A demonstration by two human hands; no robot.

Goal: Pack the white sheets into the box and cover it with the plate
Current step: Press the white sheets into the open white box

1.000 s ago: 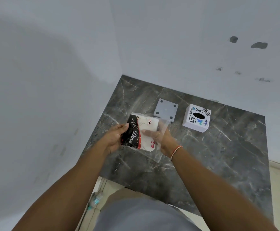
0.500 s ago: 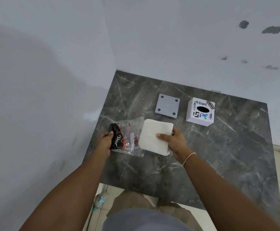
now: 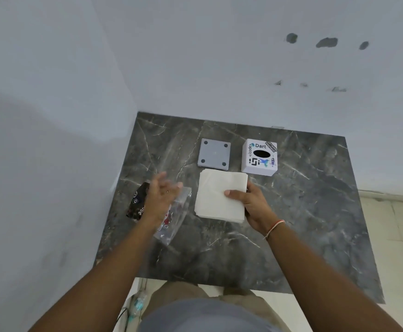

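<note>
Holding the stack of white sheets by its right edge, the right hand keeps its thumb on top and fingers underneath, so the stack juts leftward out of the grip just over the dark marble surface. Beyond it lie the grey plate and, to its right, the white box. The left hand is blurred but seems spread open, holding nothing, above the emptied plastic wrapper. Half a second ago it still pinched that wrapper; now it has let go.
</note>
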